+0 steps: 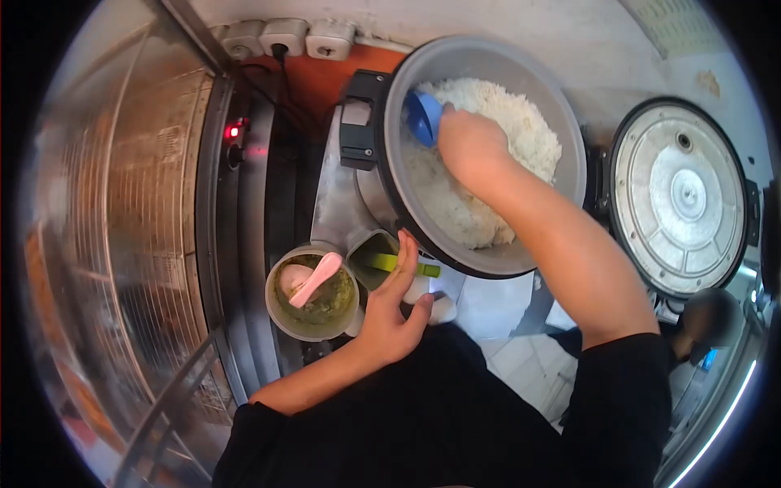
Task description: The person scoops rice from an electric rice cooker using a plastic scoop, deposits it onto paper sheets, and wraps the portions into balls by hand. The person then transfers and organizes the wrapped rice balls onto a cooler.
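Observation:
My right hand (472, 146) reaches into a large rice cooker (573, 106) and is closed on a blue scoop (422, 119). The scoop sits near the pot's left inner wall, beside a heap of white rice (521, 118). My left hand (394, 313) is open, with fingers stretched out and thumb apart, below the cooker's rim. Next to it is a square container (373, 250) with a light green handle (394, 263) in it; whether my fingers touch it I cannot tell. A round tub (313, 332) to the left holds greenish contents and a pink spoon (316, 280).
The cooker's metal lid (687, 195) hangs open at the right. A glass-fronted cabinet with wire racks (138, 187) stands at the left. Sockets (285, 37) with a plugged-in cable line the back wall. White paper (496, 305) lies below the cooker. Another person (706, 325) is at far right.

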`<action>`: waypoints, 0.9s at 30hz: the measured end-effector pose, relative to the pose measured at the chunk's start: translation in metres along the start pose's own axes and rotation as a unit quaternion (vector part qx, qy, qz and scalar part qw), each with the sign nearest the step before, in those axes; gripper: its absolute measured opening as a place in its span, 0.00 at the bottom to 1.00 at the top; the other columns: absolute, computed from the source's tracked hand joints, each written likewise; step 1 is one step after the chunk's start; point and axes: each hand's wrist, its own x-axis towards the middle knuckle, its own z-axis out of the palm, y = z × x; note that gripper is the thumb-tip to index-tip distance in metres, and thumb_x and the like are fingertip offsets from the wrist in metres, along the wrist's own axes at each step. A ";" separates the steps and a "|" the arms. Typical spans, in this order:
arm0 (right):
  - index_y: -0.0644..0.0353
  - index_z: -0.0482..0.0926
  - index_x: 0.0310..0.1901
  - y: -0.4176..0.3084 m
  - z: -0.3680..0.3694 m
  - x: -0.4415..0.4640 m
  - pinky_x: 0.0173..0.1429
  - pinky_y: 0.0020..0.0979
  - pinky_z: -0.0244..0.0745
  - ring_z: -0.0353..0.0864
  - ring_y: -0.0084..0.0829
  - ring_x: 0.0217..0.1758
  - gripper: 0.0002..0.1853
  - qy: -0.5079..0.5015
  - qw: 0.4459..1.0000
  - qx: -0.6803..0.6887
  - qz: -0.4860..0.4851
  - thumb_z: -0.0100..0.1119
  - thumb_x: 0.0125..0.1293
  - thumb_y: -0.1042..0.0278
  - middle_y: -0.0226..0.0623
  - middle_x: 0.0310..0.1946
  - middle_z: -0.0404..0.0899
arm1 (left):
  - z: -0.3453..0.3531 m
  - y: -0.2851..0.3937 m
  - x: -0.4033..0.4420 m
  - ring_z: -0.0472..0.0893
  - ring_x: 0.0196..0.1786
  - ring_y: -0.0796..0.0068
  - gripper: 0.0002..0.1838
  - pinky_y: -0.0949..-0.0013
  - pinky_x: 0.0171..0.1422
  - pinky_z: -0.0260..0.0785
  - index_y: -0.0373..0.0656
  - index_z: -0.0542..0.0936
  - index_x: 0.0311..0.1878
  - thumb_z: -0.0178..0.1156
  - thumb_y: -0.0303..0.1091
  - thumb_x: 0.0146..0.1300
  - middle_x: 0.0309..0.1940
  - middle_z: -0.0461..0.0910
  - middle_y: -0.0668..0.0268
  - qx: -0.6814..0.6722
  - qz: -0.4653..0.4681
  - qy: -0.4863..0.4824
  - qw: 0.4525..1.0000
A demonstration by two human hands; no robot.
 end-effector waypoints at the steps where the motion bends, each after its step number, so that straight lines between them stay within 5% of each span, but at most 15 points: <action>1: 0.66 0.82 0.61 -0.003 -0.012 -0.002 0.49 0.38 0.87 0.93 0.42 0.50 0.20 -0.019 1.000 -0.014 0.000 0.63 0.72 0.65 0.44 0.47 0.91 | -0.002 0.001 0.000 0.46 0.89 0.52 0.42 0.59 0.89 0.41 0.29 0.51 0.85 0.54 0.21 0.69 0.87 0.45 0.41 -0.009 -0.016 -0.008 1.000; 5: 0.66 0.76 0.68 0.026 -0.064 -0.017 0.49 0.41 0.88 0.93 0.43 0.49 0.23 -0.099 0.993 -0.059 -0.004 0.58 0.74 0.71 0.46 0.46 0.91 | -0.015 -0.010 0.002 0.50 0.87 0.46 0.42 0.57 0.88 0.47 0.31 0.55 0.84 0.58 0.23 0.69 0.85 0.49 0.37 -0.025 -0.016 -0.021 0.999; 8: 0.62 0.75 0.70 0.058 -0.052 -0.002 0.48 0.45 0.87 0.92 0.45 0.47 0.24 0.010 1.000 -0.014 -0.002 0.55 0.74 0.74 0.47 0.44 0.90 | -0.020 -0.017 0.002 0.50 0.87 0.46 0.41 0.56 0.88 0.47 0.31 0.54 0.84 0.58 0.22 0.70 0.85 0.49 0.37 -0.044 -0.006 -0.048 0.998; 14: 0.58 0.74 0.73 0.023 -0.018 -0.009 0.47 0.46 0.87 0.92 0.47 0.47 0.25 -0.103 0.986 0.000 -0.133 0.52 0.76 0.72 0.46 0.42 0.90 | -0.021 -0.016 0.004 0.47 0.87 0.40 0.44 0.55 0.88 0.46 0.27 0.52 0.84 0.60 0.25 0.69 0.84 0.44 0.30 -0.029 -0.003 -0.089 0.996; 16: 0.54 0.69 0.78 0.019 -0.011 -0.026 0.45 0.48 0.86 0.91 0.50 0.41 0.32 -0.099 0.976 0.044 -0.188 0.55 0.72 0.73 0.50 0.35 0.88 | -0.019 -0.019 0.001 0.46 0.87 0.39 0.44 0.55 0.87 0.47 0.27 0.50 0.84 0.60 0.29 0.69 0.84 0.42 0.30 -0.036 0.006 -0.089 0.995; 27: 0.57 0.79 0.70 0.058 -0.064 -0.135 0.40 0.48 0.85 0.90 0.49 0.37 0.25 -0.113 0.959 0.032 -0.258 0.53 0.72 0.71 0.45 0.32 0.87 | -0.015 -0.016 0.004 0.44 0.88 0.43 0.44 0.55 0.88 0.43 0.27 0.50 0.84 0.58 0.32 0.72 0.85 0.41 0.32 -0.032 -0.005 -0.077 0.996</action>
